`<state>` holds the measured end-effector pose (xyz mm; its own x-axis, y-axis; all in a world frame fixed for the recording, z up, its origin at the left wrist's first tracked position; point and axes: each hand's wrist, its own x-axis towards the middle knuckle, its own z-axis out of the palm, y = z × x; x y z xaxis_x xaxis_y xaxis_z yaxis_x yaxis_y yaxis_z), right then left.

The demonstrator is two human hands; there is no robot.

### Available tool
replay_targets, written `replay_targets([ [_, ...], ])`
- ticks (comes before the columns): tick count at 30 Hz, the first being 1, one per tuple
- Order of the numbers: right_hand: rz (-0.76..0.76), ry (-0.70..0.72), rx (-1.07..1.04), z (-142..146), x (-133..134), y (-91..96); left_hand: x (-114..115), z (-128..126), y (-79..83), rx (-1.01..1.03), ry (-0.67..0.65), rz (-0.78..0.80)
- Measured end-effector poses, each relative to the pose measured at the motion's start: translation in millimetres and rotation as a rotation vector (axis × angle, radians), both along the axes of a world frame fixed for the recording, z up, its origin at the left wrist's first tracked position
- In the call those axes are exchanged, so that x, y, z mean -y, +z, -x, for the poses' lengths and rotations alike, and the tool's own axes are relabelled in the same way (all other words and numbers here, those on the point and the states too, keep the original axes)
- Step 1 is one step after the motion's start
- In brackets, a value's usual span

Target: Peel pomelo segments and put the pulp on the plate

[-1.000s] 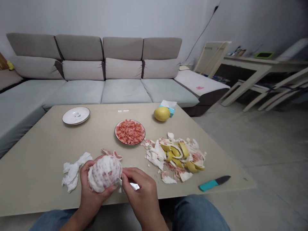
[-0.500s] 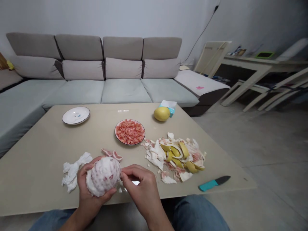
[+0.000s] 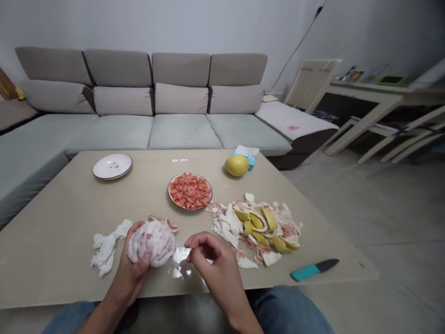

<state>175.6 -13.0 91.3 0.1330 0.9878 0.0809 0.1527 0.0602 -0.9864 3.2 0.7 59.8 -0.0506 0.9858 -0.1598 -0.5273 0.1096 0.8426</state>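
A peeled pomelo (image 3: 153, 243), with white pith over pinkish flesh, rests in my left hand (image 3: 134, 262); its fingers and thumb wrap round it above the table's near edge. Just right of the fruit is my right hand (image 3: 212, 260), apart from it, with thumb and forefinger bent together in a pinch. Whatever sits between those fingertips is too small to make out. Behind the pomelo lie reddish pieces of segment skin (image 3: 171, 226). Torn white pith (image 3: 106, 250) lies left of my left hand. A plate (image 3: 170, 199) full of pink pomelo flesh (image 3: 190, 190) stands farther back.
Yellow peel and pith (image 3: 259, 225) lie in a heap on the table (image 3: 62, 213). A knife (image 3: 314, 269) with a turquoise handle is near the right edge. A whole pomelo (image 3: 237, 165), a tissue pack (image 3: 251, 160) and a white plate (image 3: 104, 168) stand toward the sofa (image 3: 182, 132).
My right hand has come away from the pomelo, to the right. My left hand has turned the fruit, its thumb now across the front. The view has shifted slightly.
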Motion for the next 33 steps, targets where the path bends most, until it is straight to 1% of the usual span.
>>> replay_targets([
  [2, 0.005, 0.074, 0.012, 0.7, 2.1, -0.3, -0.3, -2.4, 0.6, -0.034, 0.003, -0.04],
  [4, -0.005, 0.097, 0.028, 3.8, 4.1, -1.8, -1.0, -2.9, -2.5, -0.071, 0.014, -0.087],
  [7, -0.019, 0.066, 0.048, 8.3, 6.0, -4.6, -2.3, 1.4, -11.7, -0.152, 0.047, -0.163],
  [10, -0.055, 0.05, 0.086, 10.7, 6.4, -5.7, -3.3, 8.9, -21.0, -0.288, 0.078, -0.26],
  [12, -0.085, 0.044, 0.14, 12.0, 5.8, -6.3, -3.2, 11.9, -24.5, -0.365, 0.084, -0.306],
  [14, -0.102, 0.023, 0.214, 13.6, 4.8, -7.9, -2.5, 11.6, -25.2, -0.395, 0.081, -0.321],
  [18, -0.099, -0.065, 0.295, 16.4, 2.5, -11.7, -0.8, 4.4, -20.1, -0.358, 0.119, -0.275],
  [19, -0.087, -0.08, 0.287, 16.4, 1.9, -11.8, -0.5, 2.4, -18.0, -0.343, 0.121, -0.253],
  [21, -0.038, -0.081, 0.233, 15.1, 0.7, -10.5, 0.0, -0.7, -13.0, -0.28, 0.079, -0.194],
  [23, 0.051, -0.026, 0.118, 12.7, -0.7, -8.1, 0.5, -3.2, -6.8, -0.16, -0.005, -0.115],
  [25, 0.154, 0.063, -0.027, 10.2, -2.0, -6.2, 0.7, -4.9, 0.0, -0.025, -0.096, -0.031],
  [27, 0.22, 0.129, -0.138, 8.4, -2.8, -5.3, 0.6, -5.8, 5.5, 0.064, -0.157, 0.027],
  [28, 0.227, 0.142, -0.165, 8.0, -2.7, -5.2, 0.3, -5.8, 7.2, 0.084, -0.166, 0.044],
  [30, 0.191, 0.138, -0.153, 8.0, -1.7, -5.4, -0.8, -4.7, 8.1, 0.087, -0.146, 0.054],
  [33, 0.036, 0.088, 0.002, 10.5, 1.4, -6.4, -3.1, -2.0, 3.8, 0.051, -0.085, 0.022],
])
